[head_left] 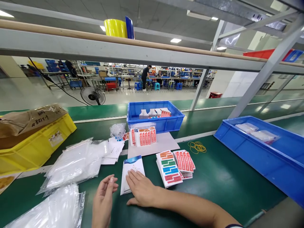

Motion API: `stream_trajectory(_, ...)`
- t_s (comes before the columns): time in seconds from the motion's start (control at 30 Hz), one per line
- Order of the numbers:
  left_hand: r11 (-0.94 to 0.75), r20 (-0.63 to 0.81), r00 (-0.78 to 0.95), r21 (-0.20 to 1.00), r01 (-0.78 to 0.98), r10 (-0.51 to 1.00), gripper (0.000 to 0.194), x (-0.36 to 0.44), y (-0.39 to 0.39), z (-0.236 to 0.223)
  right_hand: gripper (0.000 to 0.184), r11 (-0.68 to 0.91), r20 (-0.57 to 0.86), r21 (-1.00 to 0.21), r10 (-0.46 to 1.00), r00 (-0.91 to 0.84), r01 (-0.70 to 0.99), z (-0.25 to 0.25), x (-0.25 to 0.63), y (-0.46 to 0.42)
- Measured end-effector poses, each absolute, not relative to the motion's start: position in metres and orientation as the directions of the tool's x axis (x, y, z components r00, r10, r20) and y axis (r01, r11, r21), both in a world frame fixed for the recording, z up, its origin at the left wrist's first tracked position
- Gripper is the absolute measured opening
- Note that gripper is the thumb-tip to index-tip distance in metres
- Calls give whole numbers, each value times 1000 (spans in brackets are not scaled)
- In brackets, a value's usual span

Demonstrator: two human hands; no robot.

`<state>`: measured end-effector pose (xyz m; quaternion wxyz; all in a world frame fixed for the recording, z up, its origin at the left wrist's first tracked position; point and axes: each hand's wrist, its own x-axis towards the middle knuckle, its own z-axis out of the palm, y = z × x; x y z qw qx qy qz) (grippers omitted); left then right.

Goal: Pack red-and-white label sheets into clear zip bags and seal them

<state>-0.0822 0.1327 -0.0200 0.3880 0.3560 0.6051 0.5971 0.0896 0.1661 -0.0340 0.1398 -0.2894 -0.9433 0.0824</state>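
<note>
My right hand [142,189] lies flat, fingers stretched out, on a small stack of white booklets [133,162] with a blue band along the top. Just left of the stack, my left hand [104,198] hovers with loosely curled fingers and nothing visible in it. To the right of the booklets is a pile of sticker sheets [168,167] in orange, green, blue and red. A second pile of red-and-white sheets [184,161] leans beside it. Behind the booklets, a clear bag of red-printed sheets [143,136] rests on a pale board [163,142].
Clear plastic bags [73,161] cover the left side, near white cards [114,151]. A yellow bin [59,129] stands far left. Blue bins stand at the back [154,125] and right [247,155]. Yellow rubber bands [197,147] lie on the green table. A shelf beam [142,50] crosses above.
</note>
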Motion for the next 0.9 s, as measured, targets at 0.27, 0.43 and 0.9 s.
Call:
stream_trajectory(0.27,113,-112,-385,993,-22,916,55,-75,131,-14,57,836,332,-105,540,-773,539,-43,103,169)
stream_trajectory(0.43,133,-126,-378,991,-7,917,55,-73,131,-15,31,837,372,-94,532,-761,539,-44,102,169)
stream_trajectory(0.9,143,-192,-368,977,-156,910,56,-73,132,-15,18,761,116,-235,639,-760,605,-15,107,164)
